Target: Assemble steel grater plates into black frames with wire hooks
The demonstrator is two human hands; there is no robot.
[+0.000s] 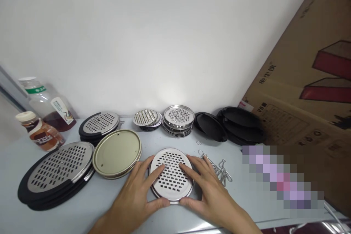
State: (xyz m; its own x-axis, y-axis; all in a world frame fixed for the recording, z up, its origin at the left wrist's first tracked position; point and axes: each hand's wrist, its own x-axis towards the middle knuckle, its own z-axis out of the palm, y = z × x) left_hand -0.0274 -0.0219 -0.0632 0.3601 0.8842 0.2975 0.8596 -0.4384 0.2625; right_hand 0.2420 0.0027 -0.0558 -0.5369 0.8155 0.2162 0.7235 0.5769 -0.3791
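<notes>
A round perforated metal plate (172,175), silver with slot-shaped holes, lies flat on the table in front of me. Thin dark and metal edges show beneath its rim. My left hand (138,186) curves around the left side, thumb at the near rim and index fingertip on the top face. On the opposite side my right hand (210,186) grips in the same way, its thumb near the left one. Left of my hands rests a stack of gold-coloured round lids (117,153). Several metal wire clips (223,171) lie loose beyond my right hand.
Black-rimmed perforated discs (59,170) are stacked at left, with another such stack (100,123) behind. Grater discs (178,116) and black round pans (241,126) line the wall. A jar (46,131) and a large bottle (41,98) stand far left. A cardboard box (298,117) bounds the right.
</notes>
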